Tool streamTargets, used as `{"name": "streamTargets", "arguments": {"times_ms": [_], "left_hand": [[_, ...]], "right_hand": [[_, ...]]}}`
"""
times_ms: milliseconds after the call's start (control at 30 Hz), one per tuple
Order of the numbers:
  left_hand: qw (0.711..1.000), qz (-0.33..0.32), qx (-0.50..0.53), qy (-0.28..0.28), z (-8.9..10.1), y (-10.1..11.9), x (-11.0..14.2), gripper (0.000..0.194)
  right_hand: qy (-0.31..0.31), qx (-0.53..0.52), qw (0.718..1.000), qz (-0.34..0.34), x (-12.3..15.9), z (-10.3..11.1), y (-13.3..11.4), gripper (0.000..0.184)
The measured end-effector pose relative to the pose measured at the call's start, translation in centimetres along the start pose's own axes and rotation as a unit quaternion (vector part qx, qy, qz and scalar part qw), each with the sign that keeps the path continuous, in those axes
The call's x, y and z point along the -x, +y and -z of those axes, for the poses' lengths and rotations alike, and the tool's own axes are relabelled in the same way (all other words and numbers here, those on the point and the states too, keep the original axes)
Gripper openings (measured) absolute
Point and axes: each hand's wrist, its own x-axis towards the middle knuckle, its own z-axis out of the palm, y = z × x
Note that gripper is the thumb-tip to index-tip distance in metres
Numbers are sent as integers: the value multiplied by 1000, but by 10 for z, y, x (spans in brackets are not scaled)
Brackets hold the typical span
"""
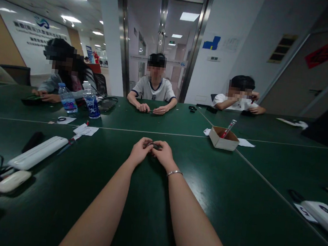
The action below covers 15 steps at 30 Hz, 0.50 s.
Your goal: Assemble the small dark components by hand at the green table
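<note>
Out in front of me, my left hand (140, 151) and my right hand (164, 154) meet just above the green table (149, 200). Between their fingertips is a small, dark, narrow object (157, 146), too small and too much covered to name. The fingers of both hands are closed in a pinch around it. A silver bracelet (175, 173) circles my right wrist.
Three people sit across the table, their hands near small items. Two bottles (92, 101) stand at the far left. A cardboard box (223, 141) holding a red-and-silver tube is right of centre. A white power bank (38, 152) and cables lie left; another white device (323, 218) lies right.
</note>
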Motion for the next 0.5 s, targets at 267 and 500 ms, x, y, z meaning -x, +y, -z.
{"name": "streamTargets", "arguments": {"times_ms": [267,500], "left_hand": [[999,18,44,-19,2,4,1,26],[998,20,27,46,1,3,2,27]], "right_hand": [[-32,-146,988,-40,-2,9,-4,29],[-7,-176,984,-33,-2,9,-1,31]]}}
